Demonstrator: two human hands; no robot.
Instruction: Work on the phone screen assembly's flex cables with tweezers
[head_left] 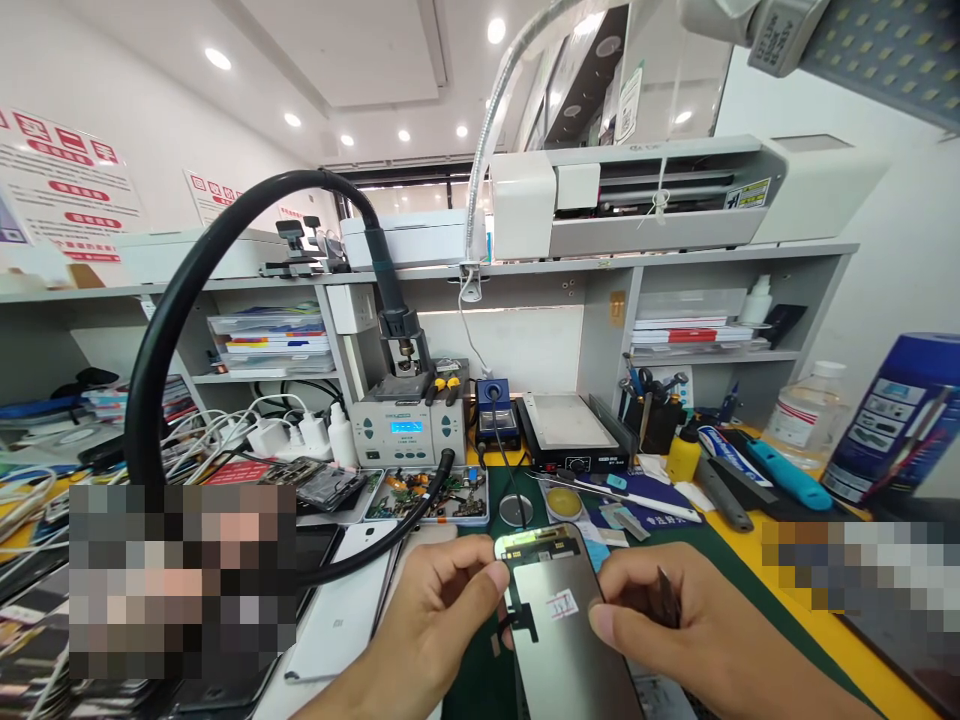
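A phone display panel [566, 655], its grey metal back facing me, is held upright and slightly tilted over the green work mat [480, 685]. It carries a small white label with red marks, a black flex cable on its left part and gold contacts along the top. My left hand [439, 610] pinches the upper left edge between thumb and fingers. On the right edge presses the thumb of my right hand [675, 615], fingers behind. A dark, pointed tool [667, 597] is tucked in that same hand; its kind is unclear. The panel's lower end leaves the picture.
Behind the mat stand a hot air station [409, 432] with a thick black hose [142, 350], a tray of small parts [427, 495] and a heating plate [574, 430]. White phones [341, 610] lie left. Bottles [810, 415] and a blue-handled tool [787, 470] stand or lie right.
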